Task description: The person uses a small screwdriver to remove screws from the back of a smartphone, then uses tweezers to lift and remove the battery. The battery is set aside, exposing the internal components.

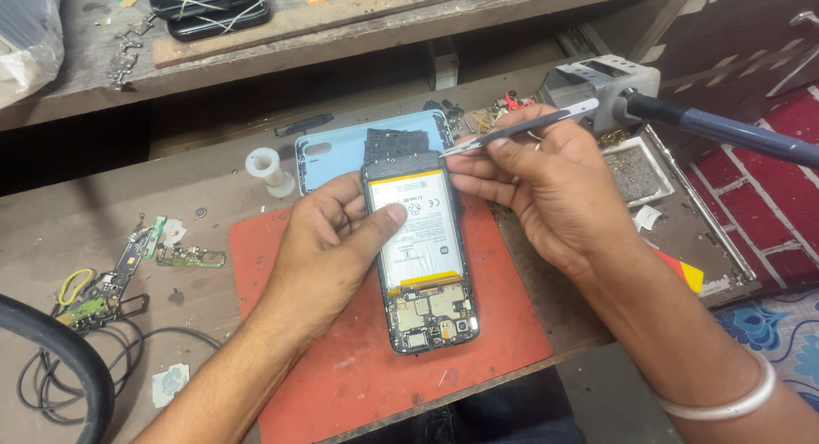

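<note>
The opened phone (421,265), its back off and white battery showing, lies on the red mat (358,367) under my left hand (328,252), which grips its left edge with the thumb pressed on the battery. My right hand (546,184) pinches metal tweezers (512,130), tips at the phone's top edge. Behind, a small white tray (636,167) holds dark grit.

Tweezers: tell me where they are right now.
In the head view, the tweezers are pinched in the right hand, right of centre, their tip at the top right corner of the opened phone that the left hand steadies.
</note>
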